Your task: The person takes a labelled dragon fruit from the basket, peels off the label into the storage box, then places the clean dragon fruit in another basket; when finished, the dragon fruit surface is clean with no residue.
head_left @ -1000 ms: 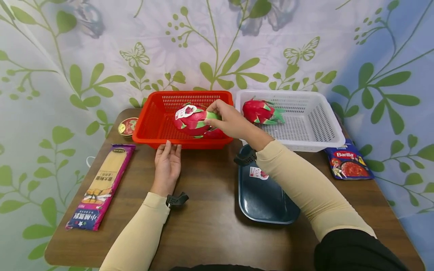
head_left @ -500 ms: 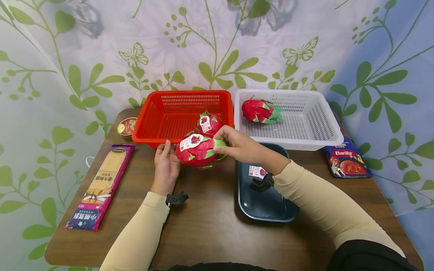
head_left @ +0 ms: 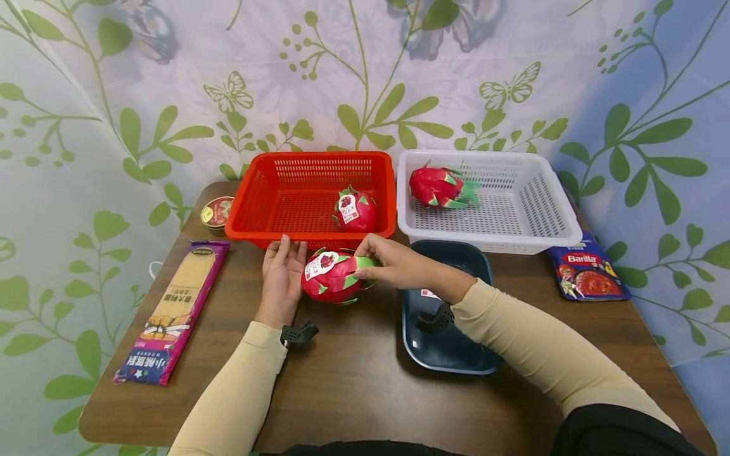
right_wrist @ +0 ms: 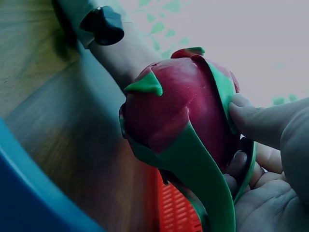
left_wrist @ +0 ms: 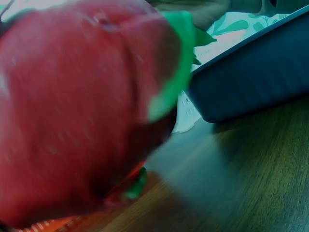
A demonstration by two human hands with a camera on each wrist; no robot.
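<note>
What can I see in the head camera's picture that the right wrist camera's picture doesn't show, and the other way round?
Only the head view: the white basket with a dragon fruit inside, the long purple-edged packet, the round tin, the Barilla pouch and the fingers of the left hand.

Only the right wrist view: the palm side of the right hand, its fingertips tucked among the green flaps.

Both: the held dragon fruit, part of the red basket, the left wrist's black device and the wooden table.

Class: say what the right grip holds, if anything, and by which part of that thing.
The right grip pinches a dragon fruit by its green-leaved end.
</note>
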